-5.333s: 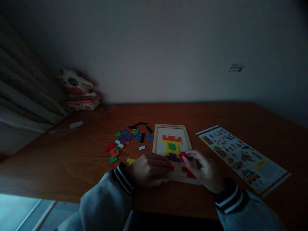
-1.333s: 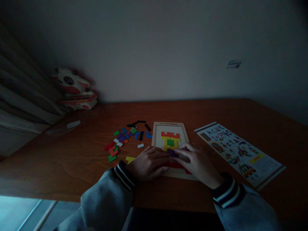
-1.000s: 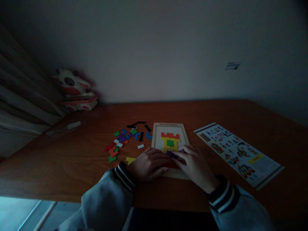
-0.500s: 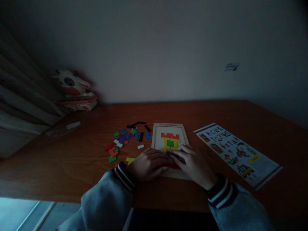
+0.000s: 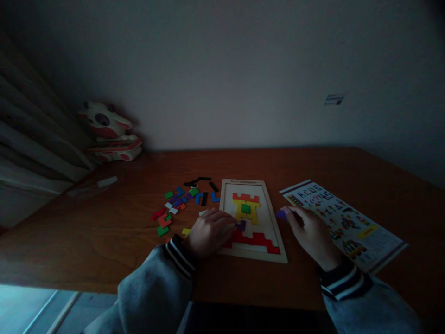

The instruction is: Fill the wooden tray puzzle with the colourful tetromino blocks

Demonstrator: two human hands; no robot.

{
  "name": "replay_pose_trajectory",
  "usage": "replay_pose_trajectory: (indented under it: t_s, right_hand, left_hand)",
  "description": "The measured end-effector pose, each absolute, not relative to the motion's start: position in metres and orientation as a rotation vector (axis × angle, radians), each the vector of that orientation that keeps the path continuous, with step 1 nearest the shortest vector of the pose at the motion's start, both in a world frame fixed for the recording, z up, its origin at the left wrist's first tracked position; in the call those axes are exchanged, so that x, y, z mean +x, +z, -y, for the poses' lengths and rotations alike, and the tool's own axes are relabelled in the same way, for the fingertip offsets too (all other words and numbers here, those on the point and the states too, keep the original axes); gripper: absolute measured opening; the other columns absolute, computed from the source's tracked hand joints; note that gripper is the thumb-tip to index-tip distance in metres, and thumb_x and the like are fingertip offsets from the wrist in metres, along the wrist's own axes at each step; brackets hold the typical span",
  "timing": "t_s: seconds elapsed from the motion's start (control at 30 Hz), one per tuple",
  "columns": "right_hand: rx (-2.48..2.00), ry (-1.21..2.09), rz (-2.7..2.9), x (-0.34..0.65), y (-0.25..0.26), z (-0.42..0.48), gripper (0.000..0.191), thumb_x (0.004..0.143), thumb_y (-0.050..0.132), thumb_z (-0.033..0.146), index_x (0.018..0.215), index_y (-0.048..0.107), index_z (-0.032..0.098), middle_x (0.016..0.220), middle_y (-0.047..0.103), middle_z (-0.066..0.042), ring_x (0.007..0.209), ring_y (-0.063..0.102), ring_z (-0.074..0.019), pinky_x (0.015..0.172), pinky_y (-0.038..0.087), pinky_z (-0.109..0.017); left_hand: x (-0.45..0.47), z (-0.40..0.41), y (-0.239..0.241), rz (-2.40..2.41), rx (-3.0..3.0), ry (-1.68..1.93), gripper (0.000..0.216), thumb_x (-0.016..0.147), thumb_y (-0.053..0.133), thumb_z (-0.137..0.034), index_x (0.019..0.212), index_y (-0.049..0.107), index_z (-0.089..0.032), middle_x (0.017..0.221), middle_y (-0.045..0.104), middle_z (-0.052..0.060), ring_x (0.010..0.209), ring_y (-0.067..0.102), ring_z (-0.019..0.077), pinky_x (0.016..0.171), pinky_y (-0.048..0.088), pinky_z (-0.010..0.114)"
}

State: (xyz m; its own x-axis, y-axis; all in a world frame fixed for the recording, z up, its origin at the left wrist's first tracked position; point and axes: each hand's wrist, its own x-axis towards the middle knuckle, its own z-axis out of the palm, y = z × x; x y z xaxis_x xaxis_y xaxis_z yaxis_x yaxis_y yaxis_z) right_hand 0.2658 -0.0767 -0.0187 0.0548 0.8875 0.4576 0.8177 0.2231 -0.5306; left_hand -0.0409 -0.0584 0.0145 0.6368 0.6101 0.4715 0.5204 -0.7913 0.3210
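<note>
My right hand (image 5: 311, 234) is off the board's right side, its thumb and fingers pinched on a purple puzzle piece (image 5: 282, 214). Resting over the left edge of the wooden puzzle board (image 5: 276, 227), my left hand (image 5: 212, 232) has its fingers together, with the fingertips at a second purple piece (image 5: 241, 226); the thumb is hidden. Above that piece, a tower shape is laid out: red pieces (image 5: 246, 197) on top, yellow pieces (image 5: 255, 215) and a green square (image 5: 245, 208) in its middle. Below lie red stepped pieces (image 5: 259, 239), partly covered by my left hand.
Loose coloured pieces (image 5: 177, 201) are scattered left of the board, with black strips (image 5: 213, 186) behind them. A printed pattern sheet (image 5: 368, 227) lies to the right, partly behind my right hand. A cow-shaped toy (image 5: 107, 127) stands at the table's far left, by a curtain (image 5: 31, 125).
My right hand has moved right, off the board, with a purple piece in its fingers. The other purple piece and the red pieces now show. My left hand has stayed nearly in place.
</note>
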Motion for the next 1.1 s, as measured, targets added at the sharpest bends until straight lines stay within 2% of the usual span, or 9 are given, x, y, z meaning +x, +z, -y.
replay_pose_trajectory:
  t_s: [0.17,0.37,0.6,0.77,0.87,1.1]
  right_hand:
    - [-1.663,0.138,1.761,0.277,-0.027,0.077,0.038,0.097,0.044,0.049,0.094,0.069,0.02,0.091,0.076,-0.01,0.081,0.072,-0.0254,0.072,0.054,-0.036]
    - [-1.689,0.207,1.748,0.272,-0.026,0.078,0.036,0.097,0.045,0.047,0.094,0.069,0.021,0.093,0.076,-0.009,0.083,0.072,-0.0253,0.073,0.053,-0.037]
    - [-1.642,0.244,1.729,0.274,-0.029,0.078,0.034,0.097,0.045,0.047,0.095,0.067,0.021,0.096,0.076,-0.009,0.088,0.071,-0.0263,0.08,0.053,-0.039]
    - [-1.661,0.234,1.731,0.274,-0.031,0.078,0.036,0.097,0.044,0.048,0.095,0.067,0.021,0.096,0.076,-0.009,0.088,0.071,-0.0269,0.08,0.053,-0.04]
    - [-1.664,0.234,1.73,0.274,-0.031,0.078,0.037,0.097,0.043,0.049,0.096,0.068,0.021,0.096,0.076,-0.01,0.088,0.072,-0.0271,0.079,0.053,-0.04]
    - [-1.64,0.229,1.744,0.273,-0.026,0.081,0.036,0.098,0.044,0.048,0.095,0.068,0.021,0.095,0.076,-0.009,0.088,0.072,-0.0267,0.078,0.054,-0.04]
  left_hand:
    - [-0.023,0.061,0.018,-1.306,2.611,0.816,0.02,0.093,0.061,-0.034,0.106,0.069,-0.021,0.09,0.074,0.004,0.084,0.068,0.0213,0.078,0.054,0.035]
    - [0.003,0.071,0.026,-1.6,2.643,0.476,0.028,0.09,0.064,-0.046,0.099,0.068,-0.019,0.092,0.074,0.007,0.092,0.068,0.0279,0.083,0.054,0.041]
    - [0.01,0.073,0.035,-1.656,2.645,0.241,0.024,0.093,0.061,-0.041,0.097,0.067,-0.018,0.089,0.074,0.008,0.094,0.068,0.0284,0.082,0.054,0.04]
    - [0.016,0.076,0.04,-1.669,2.608,0.154,0.026,0.091,0.064,-0.043,0.097,0.069,-0.018,0.091,0.075,0.009,0.094,0.069,0.0276,0.084,0.053,0.038]
    - [0.02,0.078,0.042,-1.662,2.594,0.111,0.02,0.092,0.063,-0.036,0.097,0.069,-0.018,0.091,0.075,0.009,0.094,0.07,0.0271,0.083,0.054,0.038]
    - [0.017,0.075,0.033,-1.555,2.621,0.306,0.014,0.089,0.066,-0.029,0.099,0.069,-0.02,0.092,0.076,0.007,0.085,0.072,0.0251,0.074,0.057,0.034]
